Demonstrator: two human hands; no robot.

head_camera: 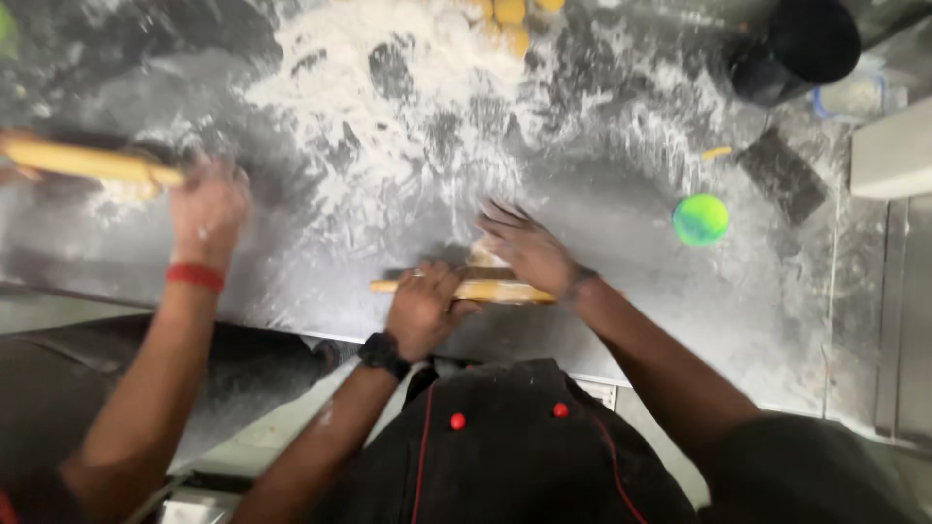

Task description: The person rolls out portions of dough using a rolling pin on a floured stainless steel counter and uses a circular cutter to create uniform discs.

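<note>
Head view looks straight down on a dark, flour-dusted steel worktop [680,320], and the pale wooden rolling pin [485,290] lies just below the middle of the frame with its long axis running left to right, tipped only slightly. Both of the person's hands sit on it. The left hand [423,309], with a black watch at the wrist, is curled over the pin's left part from the near side, fingers clenched around the wood. The right hand [529,250] lies flat and spread on the right part of the pin, fingers pointing toward the upper left of the frame, palm pressing down rather than gripping. Between and just beyond the two hands a small pale piece of dough [482,256] shows, on the far side of the pin and touching it or very nearly; its full outline is hidden by the hands. So the dough lies ahead of the pin, away from the person's body, and the pin's axis runs across that direction. The two hands are about equally near the dough, the right one partly over it.

At the left of the frame another person's hand [208,209], with a red band at the wrist, grips a second wooden rolling pin [87,161]. A heap of loose white flour [388,87] spreads across the upper middle, yellow dough balls [510,19] sit at the top edge, and a green round lid [700,219] lies well apart at right.
</note>
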